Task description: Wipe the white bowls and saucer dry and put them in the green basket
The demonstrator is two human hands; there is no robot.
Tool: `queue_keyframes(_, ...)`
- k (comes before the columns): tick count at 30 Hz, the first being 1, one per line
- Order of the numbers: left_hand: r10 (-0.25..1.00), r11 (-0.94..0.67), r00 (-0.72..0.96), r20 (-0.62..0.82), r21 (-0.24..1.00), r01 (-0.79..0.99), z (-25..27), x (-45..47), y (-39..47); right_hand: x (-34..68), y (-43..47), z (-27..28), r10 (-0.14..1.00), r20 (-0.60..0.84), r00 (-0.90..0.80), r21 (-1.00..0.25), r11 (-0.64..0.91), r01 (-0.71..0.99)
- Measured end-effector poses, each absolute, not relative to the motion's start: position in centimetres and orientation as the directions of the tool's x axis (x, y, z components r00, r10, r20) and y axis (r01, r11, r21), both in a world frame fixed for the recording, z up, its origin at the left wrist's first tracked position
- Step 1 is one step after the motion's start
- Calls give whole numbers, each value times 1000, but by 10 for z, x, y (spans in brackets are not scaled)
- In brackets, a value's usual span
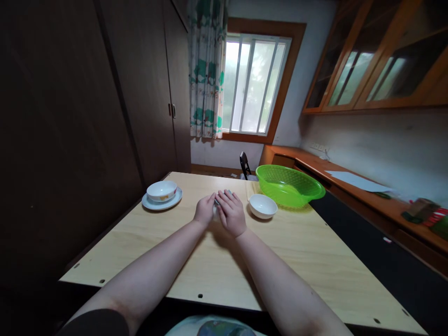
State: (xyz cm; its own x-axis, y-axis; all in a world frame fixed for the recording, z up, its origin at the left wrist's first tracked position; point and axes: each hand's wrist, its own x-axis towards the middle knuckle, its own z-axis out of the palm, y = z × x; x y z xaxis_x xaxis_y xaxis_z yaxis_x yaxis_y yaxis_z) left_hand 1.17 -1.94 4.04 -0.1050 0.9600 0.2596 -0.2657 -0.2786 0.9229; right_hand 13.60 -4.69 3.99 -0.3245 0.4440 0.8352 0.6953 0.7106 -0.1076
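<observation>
My left hand (pixel 205 211) and my right hand (pixel 231 213) meet over the middle of the table, closed around a small white object (pixel 215 214). Most of it is covered by my fingers, so its kind cannot be made out. My right hand lies over its top and far side, where a greyish bit shows between the fingers. The left hand grips it from the side. Just right of my right hand, a plain white bowl (pixel 263 206) stands upright on the table.
On the wooden table (pixel 203 261), a patterned white bowl (pixel 161 191) sits on a pale plate (pixel 147 203) at the left. A green plastic basket (pixel 290 186) stands at the far right, with chopsticks (pixel 248 190) beside it. A dark chair (pixel 244 164) is behind the table.
</observation>
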Motion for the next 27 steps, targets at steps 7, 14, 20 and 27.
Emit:
queue_keyframes(7, 958, -287, -56, 283, 922, -258, 36, 8, -18, 140, -26, 33, 626, 774, 97, -615, 704, 355)
queue_keyframes(14, 938, -334, -195, 285, 895, -295, 41, 9, -21, 138, -24, 30, 762, 612, 213, -789, 606, 97)
queue_keyframes(20, 914, -374, -226, 336, 915, -152, 40, 3, -18, 136, -42, 38, 556, 823, -116, -448, 762, 467)
queue_keyframes(27, 916, -349, -237, 324, 934, -73, 34, 3, -13, 137, -36, 40, 682, 730, -39, -679, 730, 74)
